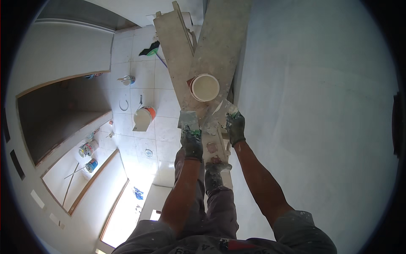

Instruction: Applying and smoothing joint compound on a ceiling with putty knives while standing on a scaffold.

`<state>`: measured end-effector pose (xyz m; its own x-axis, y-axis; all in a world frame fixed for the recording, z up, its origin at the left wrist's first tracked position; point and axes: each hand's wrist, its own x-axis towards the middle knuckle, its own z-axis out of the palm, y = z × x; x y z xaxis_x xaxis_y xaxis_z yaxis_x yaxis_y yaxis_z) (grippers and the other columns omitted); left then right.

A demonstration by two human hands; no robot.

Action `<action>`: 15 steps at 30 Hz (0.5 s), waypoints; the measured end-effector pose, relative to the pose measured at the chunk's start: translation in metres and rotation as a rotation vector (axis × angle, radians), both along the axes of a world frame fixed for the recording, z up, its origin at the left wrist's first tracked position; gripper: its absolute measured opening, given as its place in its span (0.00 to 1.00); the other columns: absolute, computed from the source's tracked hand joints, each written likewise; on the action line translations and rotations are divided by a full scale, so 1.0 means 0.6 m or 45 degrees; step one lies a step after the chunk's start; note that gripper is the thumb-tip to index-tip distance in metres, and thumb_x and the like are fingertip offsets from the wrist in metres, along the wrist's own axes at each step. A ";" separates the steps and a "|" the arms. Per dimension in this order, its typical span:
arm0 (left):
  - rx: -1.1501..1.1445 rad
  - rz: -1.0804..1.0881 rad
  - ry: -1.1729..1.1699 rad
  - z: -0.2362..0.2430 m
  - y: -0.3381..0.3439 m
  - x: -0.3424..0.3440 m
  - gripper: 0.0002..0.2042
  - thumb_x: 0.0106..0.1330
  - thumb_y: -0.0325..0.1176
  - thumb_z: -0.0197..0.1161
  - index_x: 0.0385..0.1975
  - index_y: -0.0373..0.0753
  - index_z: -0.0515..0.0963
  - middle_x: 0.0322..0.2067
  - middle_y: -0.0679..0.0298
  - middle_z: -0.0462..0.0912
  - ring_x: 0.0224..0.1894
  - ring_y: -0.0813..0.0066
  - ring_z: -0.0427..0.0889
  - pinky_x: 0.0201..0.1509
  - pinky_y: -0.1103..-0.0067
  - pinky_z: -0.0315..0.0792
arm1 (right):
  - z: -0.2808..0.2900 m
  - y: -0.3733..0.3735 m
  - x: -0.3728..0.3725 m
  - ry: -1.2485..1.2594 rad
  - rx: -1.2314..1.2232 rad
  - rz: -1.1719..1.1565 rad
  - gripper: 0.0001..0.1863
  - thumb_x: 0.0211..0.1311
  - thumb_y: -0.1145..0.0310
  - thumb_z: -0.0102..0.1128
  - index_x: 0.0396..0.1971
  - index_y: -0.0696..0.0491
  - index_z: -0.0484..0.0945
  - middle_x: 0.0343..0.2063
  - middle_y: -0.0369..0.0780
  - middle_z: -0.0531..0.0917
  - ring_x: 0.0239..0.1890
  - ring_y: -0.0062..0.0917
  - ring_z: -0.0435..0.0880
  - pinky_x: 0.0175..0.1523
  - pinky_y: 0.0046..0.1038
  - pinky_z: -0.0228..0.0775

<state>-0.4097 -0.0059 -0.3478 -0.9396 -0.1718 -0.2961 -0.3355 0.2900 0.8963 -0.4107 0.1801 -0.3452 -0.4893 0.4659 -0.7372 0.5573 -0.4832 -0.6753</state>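
My left hand (192,144), in a dark putty-smeared glove, is closed round the green handle of a wide putty knife (188,119). Its broad grey blade points away from me, over the plank. To its right, my gloved right hand (236,128) grips a second putty knife (220,111), whose blade tilts inward and carries pale smears. Just beyond both blades stands a white bucket (206,75) with pale contents, on a worn plank (222,31). One of my boots (213,173) rests on the same spattered walkway beneath my hands. The blades are apart.
A smooth pale wall (313,106) rises close on my right. Far below on the left, the tiled floor (141,76) holds an orange-and-white bucket (151,112), a small tub (128,79) and a broom (151,49). Several paint pails stand in a wall opening. Another board (171,42) lies at the plank's left.
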 end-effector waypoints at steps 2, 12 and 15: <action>0.799 0.634 -0.428 -0.060 0.038 -0.011 0.18 0.73 0.38 0.56 0.55 0.32 0.72 0.46 0.56 0.80 0.46 0.64 0.82 0.48 0.72 0.79 | -0.107 0.004 -0.057 -0.128 0.131 0.159 0.08 0.61 0.75 0.62 0.40 0.57 0.81 0.29 0.31 0.81 0.29 0.16 0.77 0.33 0.24 0.71; -0.357 -0.038 -0.181 -0.125 0.074 -0.092 0.17 0.78 0.36 0.44 0.51 0.27 0.73 0.43 0.58 0.79 0.42 0.76 0.79 0.45 0.79 0.75 | -0.380 -0.034 -0.168 -0.543 1.148 0.594 0.15 0.51 0.62 0.64 0.30 0.60 0.80 0.28 0.52 0.85 0.34 0.45 0.87 0.40 0.40 0.79; -0.252 -0.002 -0.163 -0.121 0.051 -0.107 0.18 0.78 0.36 0.44 0.50 0.24 0.74 0.43 0.55 0.79 0.42 0.74 0.79 0.45 0.78 0.75 | -0.357 -0.066 -0.211 -0.628 1.131 0.697 0.14 0.52 0.63 0.63 0.30 0.61 0.80 0.27 0.52 0.85 0.33 0.44 0.87 0.41 0.39 0.80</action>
